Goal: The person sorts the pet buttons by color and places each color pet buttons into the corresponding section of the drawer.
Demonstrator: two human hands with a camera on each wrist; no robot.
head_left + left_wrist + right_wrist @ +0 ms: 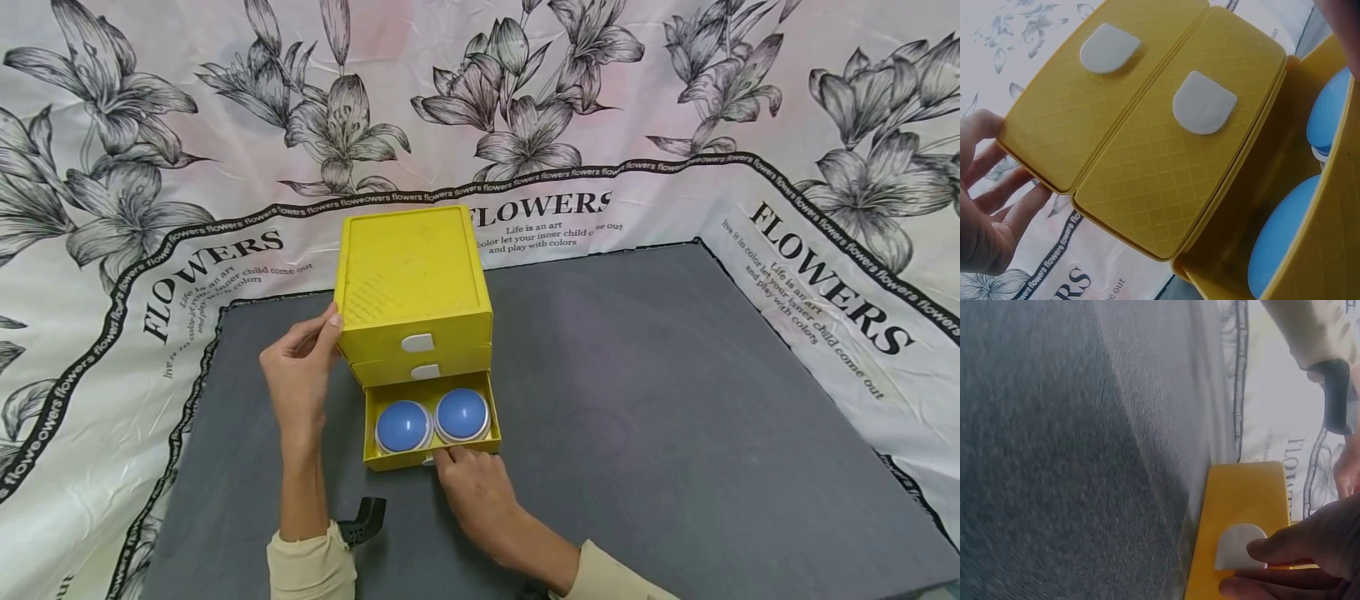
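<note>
A yellow three-drawer box [412, 267] stands on the dark grey table. Its bottom drawer [459, 448] is pulled out, and the two drawers above are closed, each with a white tab. Two round blue-topped things with white rims, a left one [402, 425] and a right one [462, 414], sit side by side in that drawer. My left hand [302, 358] touches the box's front left corner, its fingers fairly straight along the side in the left wrist view. At the drawer's front, my right hand [480, 496] pinches the white tab [1238, 547], thumb on its face.
Behind the table [637, 400] hangs a white cloth [450, 83] printed with flowers and lettering, which also runs along both sides. A black strap piece [363, 521] shows at my left wrist.
</note>
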